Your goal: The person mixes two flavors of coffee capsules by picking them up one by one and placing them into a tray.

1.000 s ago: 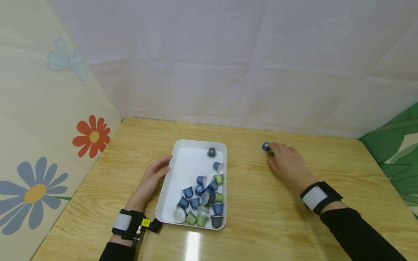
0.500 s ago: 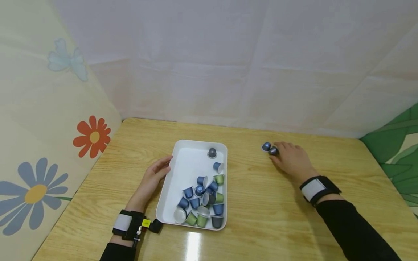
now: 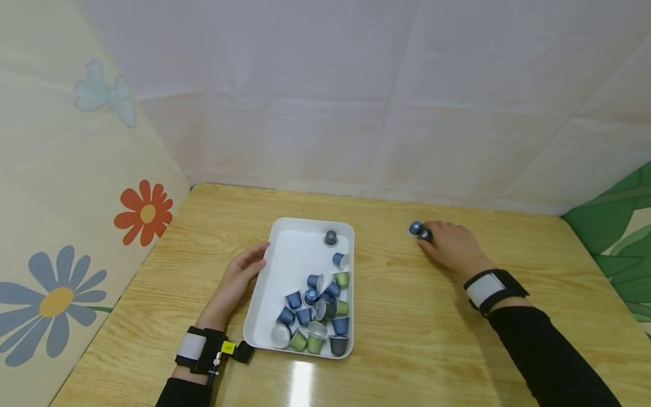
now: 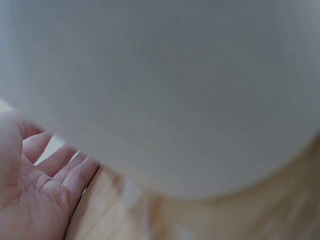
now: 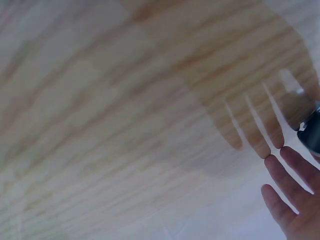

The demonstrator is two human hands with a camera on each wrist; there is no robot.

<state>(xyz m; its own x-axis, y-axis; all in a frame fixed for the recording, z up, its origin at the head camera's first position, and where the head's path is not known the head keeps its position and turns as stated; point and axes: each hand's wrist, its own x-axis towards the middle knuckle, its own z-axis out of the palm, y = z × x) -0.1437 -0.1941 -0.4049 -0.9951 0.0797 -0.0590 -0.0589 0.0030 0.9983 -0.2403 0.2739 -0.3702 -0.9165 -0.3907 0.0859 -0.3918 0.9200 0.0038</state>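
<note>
On the right side of the table, my right hand pinches a dark grey coffee capsule between thumb and fingers. Right beside it stands a blue coffee capsule, dome up. The right wrist view catches part of the dark capsule at its edge, by fingers that reach down to the shiny tabletop. My left hand rests with its fingertips at the left rim of a white tray. From the left wrist, the tray's wall fills most of the view, with the fingers loosely extended beside it.
Blue, green and grey capsules lie jumbled in the tray's near right part. One grey capsule stands apart near its far right corner. A white cloth wall rises behind the wooden table; a flowered panel borders the left.
My right hand has shifted slightly right, and the dark capsule, formerly mostly covered by the fingers, now shows beside the blue one. The left hand and the tray stay put.
</note>
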